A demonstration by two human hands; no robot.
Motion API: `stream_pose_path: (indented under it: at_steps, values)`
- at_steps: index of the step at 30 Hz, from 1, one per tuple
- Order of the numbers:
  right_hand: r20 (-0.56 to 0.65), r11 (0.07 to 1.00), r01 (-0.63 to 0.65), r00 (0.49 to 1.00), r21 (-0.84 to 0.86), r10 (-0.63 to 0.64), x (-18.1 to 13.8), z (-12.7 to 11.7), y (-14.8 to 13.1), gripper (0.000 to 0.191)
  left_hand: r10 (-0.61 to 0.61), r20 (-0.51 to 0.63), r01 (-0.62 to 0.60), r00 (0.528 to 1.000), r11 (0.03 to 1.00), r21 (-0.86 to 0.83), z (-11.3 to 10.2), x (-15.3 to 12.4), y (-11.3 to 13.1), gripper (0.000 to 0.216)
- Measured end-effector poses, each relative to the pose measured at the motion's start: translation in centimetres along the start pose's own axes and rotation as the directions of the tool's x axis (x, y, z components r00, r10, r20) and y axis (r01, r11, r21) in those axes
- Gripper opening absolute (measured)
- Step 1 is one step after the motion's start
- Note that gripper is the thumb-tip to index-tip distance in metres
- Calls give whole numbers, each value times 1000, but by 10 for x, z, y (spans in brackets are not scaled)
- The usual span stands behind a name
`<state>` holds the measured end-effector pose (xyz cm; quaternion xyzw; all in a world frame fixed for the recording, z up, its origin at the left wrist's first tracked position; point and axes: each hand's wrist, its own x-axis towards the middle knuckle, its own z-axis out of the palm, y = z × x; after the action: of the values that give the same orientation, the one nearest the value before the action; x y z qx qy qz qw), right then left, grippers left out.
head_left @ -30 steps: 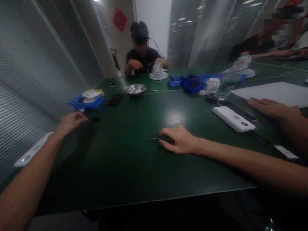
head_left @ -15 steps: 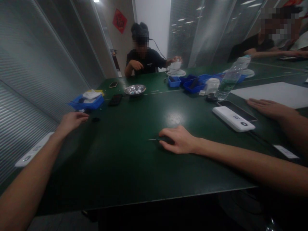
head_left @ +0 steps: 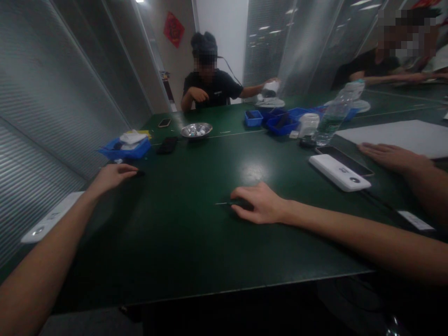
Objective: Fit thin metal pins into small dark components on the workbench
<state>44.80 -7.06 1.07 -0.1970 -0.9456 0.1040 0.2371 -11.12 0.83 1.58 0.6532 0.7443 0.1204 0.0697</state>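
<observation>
My left hand [head_left: 114,178] reaches out over the left side of the green table, thumb and fingers pinched at the near edge of a small, flat black piece [head_left: 141,173]. Its exact kind is too dark to make out. My right hand [head_left: 259,204] rests on the middle of the table, fingers wrapped round the dark handle of a thin screwdriver [head_left: 221,203]. The metal shaft points left, and most of the handle is hidden in my palm.
A blue tray [head_left: 140,150] stands beyond my left hand, near a black phone-like object [head_left: 168,145] and a metal bowl [head_left: 187,134]. To the right are a white power bank [head_left: 336,173], a phone [head_left: 345,161], a bottle [head_left: 331,121] and another person's hand [head_left: 388,155]. Someone sits opposite.
My left hand has moved a little right, and its fingertips have come to the black piece. My right hand stays put. The person opposite has shifted a white item to the right.
</observation>
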Motion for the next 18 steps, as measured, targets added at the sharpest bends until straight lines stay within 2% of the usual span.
stream_pose_path:
  at_steps: [5, 9, 11, 14, 16, 18]
  values:
    - [61, 998, 57, 997, -32, -55, 0, -2, -1, 30, -29, 26, 31, 999, 998, -52, 0, 0, 4, 42]
    - [100, 976, 202, 976, -78, -194, -2, -4, -2, 25, -72, 2, 72, 997, 995, -75, 0, -2, 9, 39]
    - [87, 933, 351, 935, -77, -345, -5, -5, -4, 21, -100, -9, 99, 995, 991, -90, 1, -2, 8, 41]
    - [80, 805, 593, 804, -28, -589, -8, -6, -13, 12, -146, -13, 142, 989, 976, -165, 5, 2, 2, 46]
    - [107, 787, 608, 780, 107, -617, -11, -3, -25, 9, -181, -2, 173, 984, 945, -279, 10, 6, -2, 52]
    - [133, 828, 492, 833, 267, -538, -17, 2, -40, 21, -208, 22, 199, 978, 893, -403, 14, 8, -6, 59]
